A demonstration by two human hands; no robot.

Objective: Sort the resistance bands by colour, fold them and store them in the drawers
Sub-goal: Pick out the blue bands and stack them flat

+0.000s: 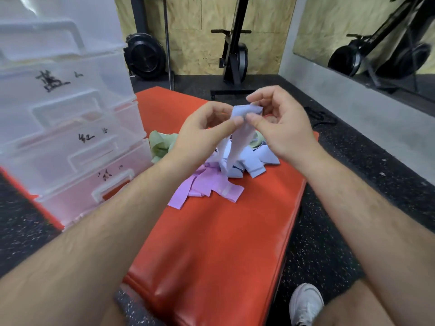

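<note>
So that its fold can be set, the blue band [242,135] is held raised, pinched by left hand [202,130] and right hand [280,128].

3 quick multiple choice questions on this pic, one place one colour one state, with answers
1. Where is the drawer unit relative to the band pile? A) right B) left C) on top
2. What colour is the lifted band? A) light blue B) green C) black
3. How is that band held? A) lying loose B) one hand only C) pinched by both hands

1 B: it sits at the frame's left.
2 A: the strip is pale blue.
3 C: left hand and right hand each pinch its top.
</note>
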